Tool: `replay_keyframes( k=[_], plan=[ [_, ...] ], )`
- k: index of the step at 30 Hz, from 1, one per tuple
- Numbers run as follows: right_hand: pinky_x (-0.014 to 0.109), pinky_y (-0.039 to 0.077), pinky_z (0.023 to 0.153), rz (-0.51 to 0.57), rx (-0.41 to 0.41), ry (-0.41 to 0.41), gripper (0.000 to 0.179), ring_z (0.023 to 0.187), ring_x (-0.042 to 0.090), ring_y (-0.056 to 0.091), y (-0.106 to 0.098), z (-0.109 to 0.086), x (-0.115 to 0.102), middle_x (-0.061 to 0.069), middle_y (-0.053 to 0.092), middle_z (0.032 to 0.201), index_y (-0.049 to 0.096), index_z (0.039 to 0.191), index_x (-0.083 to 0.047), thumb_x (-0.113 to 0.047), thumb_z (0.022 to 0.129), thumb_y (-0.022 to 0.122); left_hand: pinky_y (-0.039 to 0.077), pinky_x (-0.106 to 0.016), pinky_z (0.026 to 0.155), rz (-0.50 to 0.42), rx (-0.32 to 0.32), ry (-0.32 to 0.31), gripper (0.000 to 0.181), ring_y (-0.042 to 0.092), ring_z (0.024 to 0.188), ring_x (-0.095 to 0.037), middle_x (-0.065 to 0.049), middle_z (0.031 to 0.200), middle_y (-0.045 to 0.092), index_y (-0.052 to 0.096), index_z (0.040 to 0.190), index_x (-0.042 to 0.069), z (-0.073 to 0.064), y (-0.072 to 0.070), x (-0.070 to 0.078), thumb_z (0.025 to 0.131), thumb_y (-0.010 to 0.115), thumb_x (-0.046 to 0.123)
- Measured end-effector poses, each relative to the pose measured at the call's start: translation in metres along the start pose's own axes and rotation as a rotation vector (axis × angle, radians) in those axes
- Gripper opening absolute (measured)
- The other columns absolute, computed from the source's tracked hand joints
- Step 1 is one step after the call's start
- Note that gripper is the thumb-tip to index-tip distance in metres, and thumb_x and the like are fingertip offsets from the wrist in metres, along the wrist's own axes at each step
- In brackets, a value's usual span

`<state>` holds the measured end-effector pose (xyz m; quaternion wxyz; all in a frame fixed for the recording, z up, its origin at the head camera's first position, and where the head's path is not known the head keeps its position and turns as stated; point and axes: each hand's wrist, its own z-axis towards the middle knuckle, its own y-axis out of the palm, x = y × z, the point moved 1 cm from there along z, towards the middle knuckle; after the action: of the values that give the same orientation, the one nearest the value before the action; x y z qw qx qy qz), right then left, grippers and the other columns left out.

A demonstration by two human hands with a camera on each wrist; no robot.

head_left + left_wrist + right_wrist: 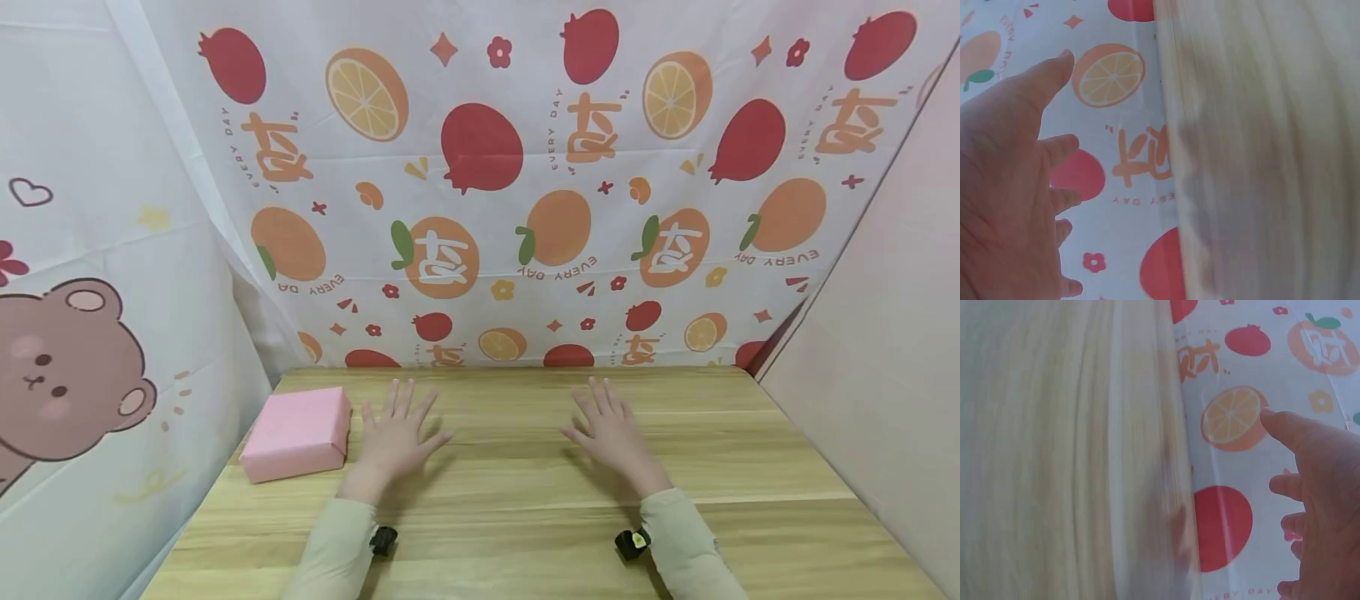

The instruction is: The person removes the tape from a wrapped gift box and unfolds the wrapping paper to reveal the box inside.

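My left hand (pixel 395 442) is held palm down over the wooden table (pixel 510 517), fingers spread and nothing in its grasp. Just left of it sits a pink wrapped box (pixel 296 433), nearest to that hand. On the other side my right hand (pixel 611 429) is also palm down with spread fingers, holding nothing. Each wrist view shows the hand from the palm side, the left hand (pixel 1004 187) and the right hand (pixel 1329 506), with the table's wood grain beside it and shadows of fingers on the wood.
A white curtain printed with fruit (pixel 480 250) hangs behind the table's far edge. At the left hangs another cloth with a brown bear (pixel 67 375), and a pale panel (pixel 885 317) stands along the right side. Black straps (pixel 383 541) sit on both wrists.
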<state>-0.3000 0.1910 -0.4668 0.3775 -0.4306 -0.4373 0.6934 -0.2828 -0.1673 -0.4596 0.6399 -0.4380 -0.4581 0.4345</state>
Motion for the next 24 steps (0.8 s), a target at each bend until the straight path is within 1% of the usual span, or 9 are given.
replay_keyframes(
  k=[1,5,8,10,13,17,21,24],
  plan=[
    [0.069,0.016,0.115,-0.004,0.006,-0.007,0.072,0.150,0.043,0.009,0.001,0.001,-0.002,0.019,0.018,0.162,0.038,0.150,-0.014,-0.052,0.093,0.058,-0.001,-0.078,0.108,0.005,0.007,0.008,0.080,0.001,0.152,-0.037,-0.013,0.164,0.012,0.029,0.154,0.031,-0.003,-0.003,-0.001,0.088,0.048,0.071],
    [0.068,0.019,0.114,-0.023,0.022,-0.042,0.070,0.149,0.044,0.014,0.005,0.005,-0.014,0.019,0.023,0.160,0.042,0.147,-0.013,-0.052,0.092,0.059,-0.004,-0.078,0.108,0.006,0.040,0.045,0.079,0.005,0.151,-0.040,-0.016,0.163,0.018,0.036,0.151,0.029,-0.016,-0.019,-0.004,0.086,0.053,0.069],
    [0.067,0.020,0.115,-0.035,0.021,-0.069,0.069,0.149,0.043,0.016,0.010,0.009,-0.024,0.018,0.023,0.161,0.042,0.147,-0.014,-0.052,0.092,0.059,-0.004,-0.075,0.111,0.038,0.070,0.067,0.077,0.010,0.151,-0.040,-0.016,0.162,0.022,0.040,0.149,0.029,-0.026,-0.030,-0.008,0.085,0.058,0.066],
    [0.066,0.020,0.115,-0.026,0.017,-0.087,0.069,0.149,0.042,0.016,0.013,0.012,-0.033,0.018,0.022,0.161,0.042,0.148,-0.015,-0.051,0.092,0.059,-0.003,-0.073,0.113,0.069,0.083,0.075,0.076,0.011,0.151,-0.040,-0.015,0.161,0.023,0.041,0.148,0.029,-0.033,-0.034,-0.013,0.085,0.060,0.065],
    [0.065,0.021,0.115,-0.012,0.017,-0.121,0.068,0.149,0.042,0.016,0.017,0.016,-0.047,0.017,0.023,0.161,0.043,0.147,-0.016,-0.051,0.091,0.060,0.001,-0.073,0.113,0.087,0.099,0.075,0.075,0.011,0.151,-0.039,-0.014,0.162,0.023,0.041,0.148,0.030,-0.041,-0.037,-0.023,0.084,0.062,0.064],
    [0.064,0.021,0.116,-0.022,-0.003,-0.156,0.069,0.150,0.040,0.016,0.024,0.020,-0.067,0.015,0.022,0.162,0.042,0.148,-0.018,-0.055,0.092,0.057,0.005,-0.075,0.111,0.113,0.113,0.077,0.076,0.013,0.150,-0.040,-0.013,0.161,0.024,0.041,0.148,0.031,-0.051,-0.042,-0.036,0.083,0.063,0.063],
    [0.062,0.020,0.117,-0.019,-0.041,-0.202,0.070,0.151,0.038,0.013,0.030,0.023,-0.087,0.014,0.020,0.163,0.040,0.149,-0.019,-0.058,0.093,0.054,0.009,-0.076,0.109,0.148,0.132,0.080,0.077,0.020,0.147,-0.040,-0.016,0.159,0.028,0.042,0.147,0.028,-0.063,-0.050,-0.047,0.082,0.065,0.062],
    [0.060,0.021,0.118,-0.049,-0.076,-0.243,0.071,0.151,0.036,0.013,0.037,0.027,-0.101,0.012,0.018,0.163,0.036,0.151,-0.021,-0.060,0.093,0.050,0.009,-0.076,0.108,0.140,0.122,0.065,0.078,0.021,0.146,-0.041,-0.017,0.159,0.028,0.040,0.148,0.027,-0.073,-0.057,-0.053,0.083,0.063,0.063]
  ],
)
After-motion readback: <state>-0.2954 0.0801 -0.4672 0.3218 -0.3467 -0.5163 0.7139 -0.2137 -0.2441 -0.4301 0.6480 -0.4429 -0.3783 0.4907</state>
